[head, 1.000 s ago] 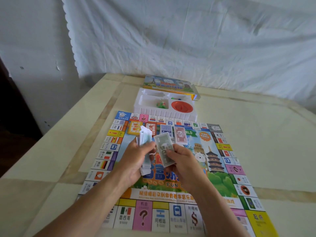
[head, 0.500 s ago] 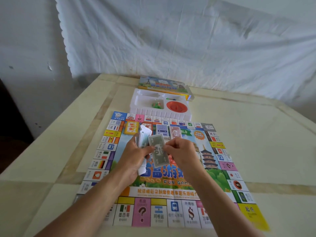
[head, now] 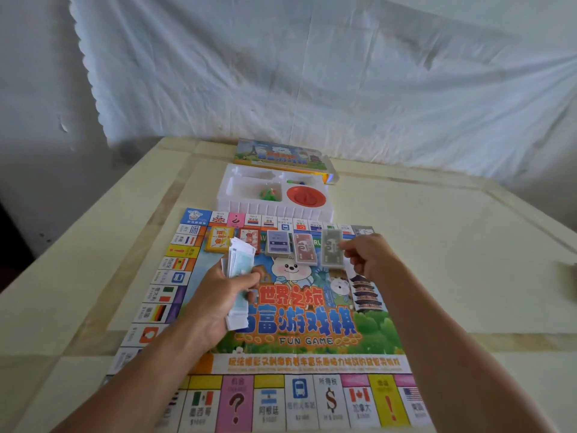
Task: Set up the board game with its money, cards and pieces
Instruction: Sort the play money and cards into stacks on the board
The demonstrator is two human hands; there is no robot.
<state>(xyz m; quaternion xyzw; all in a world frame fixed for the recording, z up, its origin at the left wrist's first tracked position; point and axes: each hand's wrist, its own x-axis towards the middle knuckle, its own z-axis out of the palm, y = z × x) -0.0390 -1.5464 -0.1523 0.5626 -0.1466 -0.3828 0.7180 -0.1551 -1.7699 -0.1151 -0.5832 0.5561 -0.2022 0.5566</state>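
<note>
In the head view, the board point(head: 312, 364) is seen unfolded on the table point(head: 443, 245). A thick stack of money point(head: 239, 260) is gripped in the left hand point(head: 218, 295), fingers curled round it. A grey-green note point(head: 331, 249) is pinched at its right edge by the right hand point(head: 367, 257), at the right end of a row of piles: yellow cards point(head: 219, 239), red cards point(head: 249, 240), blue notes point(head: 278, 243), brown notes point(head: 305, 249). The task is judged about half done: much money is unsorted, and the green pieces point(head: 269, 193) and red dish point(head: 306, 196) lie in the white tray point(head: 237, 182) just beyond the board.

Board point(head: 312, 364): printed paper, creased along folds, faint sheen. Banknotes point(head: 239, 260): thin matt paper. Tray point(head: 274, 210): white moulded plastic, smooth. Tabletop point(head: 437, 245): smooth, polished, pale. Backdrop point(head: 312, 73): wrinkled matt white cloth.
</note>
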